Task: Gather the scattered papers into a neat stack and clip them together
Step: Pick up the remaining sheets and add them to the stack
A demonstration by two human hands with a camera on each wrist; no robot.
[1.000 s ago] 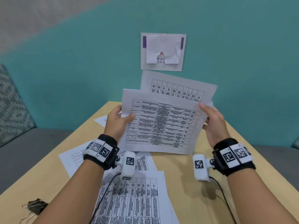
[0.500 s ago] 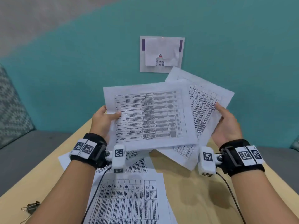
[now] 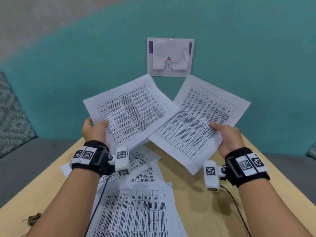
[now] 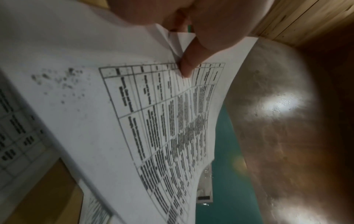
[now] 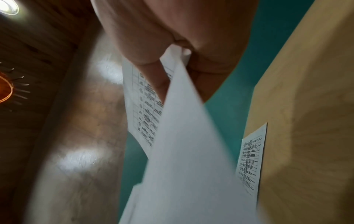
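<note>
The left hand (image 3: 95, 130) is pinching a printed sheet (image 3: 130, 110) by its near left corner, thumb on the printed face and fingers behind it, holding it raised above the desk (image 3: 193, 190) and tilted to the left. The right hand (image 3: 230, 136) is gripping a second sheet (image 3: 195, 127) along its right edge in the same way, thumb on top, and this one is leaning to the right. The two sheets are overlapping near the middle, with the left one lying over the edge of the right one, so together they are fanning out in a V shape.

More printed papers (image 3: 136, 212) are lying loose on the desk below the hands, some overlapping and turned at different angles. A binder clip (image 3: 32, 218) is sitting near the left edge of the desk, well apart from the raised sheets. A small notice (image 3: 171, 57) is hanging on the teal wall (image 3: 85, 65) behind the desk.
</note>
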